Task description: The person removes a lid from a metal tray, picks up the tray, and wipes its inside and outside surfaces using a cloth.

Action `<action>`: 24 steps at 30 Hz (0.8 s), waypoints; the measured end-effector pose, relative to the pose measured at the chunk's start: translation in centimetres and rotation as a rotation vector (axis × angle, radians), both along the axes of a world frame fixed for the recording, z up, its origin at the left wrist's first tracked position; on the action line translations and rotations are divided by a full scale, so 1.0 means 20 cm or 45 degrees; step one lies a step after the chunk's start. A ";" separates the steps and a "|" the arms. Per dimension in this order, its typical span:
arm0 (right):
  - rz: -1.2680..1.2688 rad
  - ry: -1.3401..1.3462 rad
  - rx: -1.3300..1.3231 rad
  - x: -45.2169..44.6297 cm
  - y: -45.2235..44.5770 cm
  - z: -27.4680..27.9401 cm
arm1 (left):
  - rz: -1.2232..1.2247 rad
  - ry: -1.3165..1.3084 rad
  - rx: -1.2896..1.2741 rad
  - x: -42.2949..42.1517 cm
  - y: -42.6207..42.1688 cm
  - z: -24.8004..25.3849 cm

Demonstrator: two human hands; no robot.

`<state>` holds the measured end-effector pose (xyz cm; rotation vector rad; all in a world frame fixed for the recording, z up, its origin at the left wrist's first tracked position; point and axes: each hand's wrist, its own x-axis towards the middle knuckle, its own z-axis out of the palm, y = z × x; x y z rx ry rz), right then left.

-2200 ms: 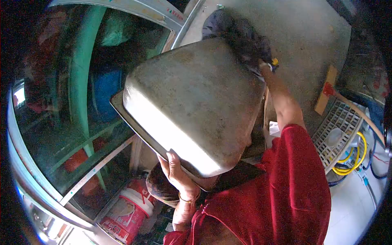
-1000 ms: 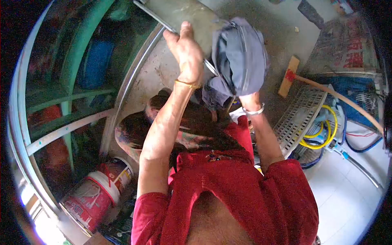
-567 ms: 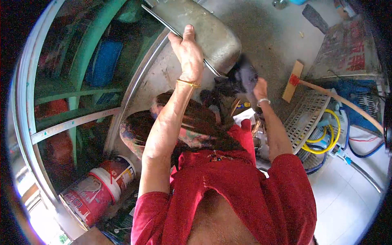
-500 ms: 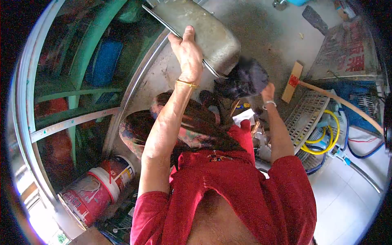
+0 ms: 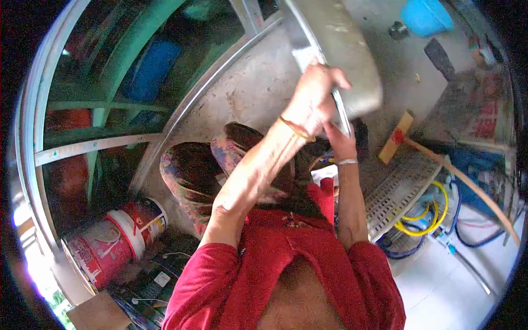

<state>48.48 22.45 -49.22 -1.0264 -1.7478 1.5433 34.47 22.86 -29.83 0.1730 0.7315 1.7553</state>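
A metal basin (image 5: 352, 49) is held tilted up at the top centre, its rim turned toward the glass frame. My left hand (image 5: 319, 96) grips the rim, the thumb on the outer side. Just below the rim's lower corner is my right hand (image 5: 342, 144), touching or very near the metal; its fingers are partly hidden behind the basin. Dark material shows beside that corner, too hidden to tell whether the right hand holds it.
At left stand a glass-panelled frame (image 5: 99, 144) and a red and white bucket (image 5: 113, 239). On the right lie a wooden-handled tool (image 5: 462, 176), a plastic grate (image 5: 407, 192) and a yellow hose (image 5: 434, 220). A blue basin (image 5: 426, 16) sits at the top right.
The metal basin and my left hand have moved right, and the basin has turned steeper. My right hand has come left to the basin's lower corner. The dark cloth is now mostly out of sight.
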 end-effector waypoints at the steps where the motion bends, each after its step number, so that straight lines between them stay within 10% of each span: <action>1: -0.139 0.144 -0.201 -0.01 0.03 0.08 | -0.010 0.019 0.030 0.01 0.00 0.00; 6: -0.542 0.986 -0.979 -0.03 0.33 0.20 | -0.098 -0.127 0.119 -0.03 -0.04 -0.01; 14: -0.812 0.615 -0.950 0.13 0.43 -0.40 | -0.068 -0.453 -0.270 -0.03 0.01 -0.65; 22: -0.727 0.502 -0.858 0.36 0.42 -1.01 | 0.040 -0.557 -0.178 -0.09 -0.14 -0.69; 24: -0.745 0.606 -1.023 0.23 0.37 -0.63 | 0.092 -0.575 -0.113 -0.09 -0.14 -0.69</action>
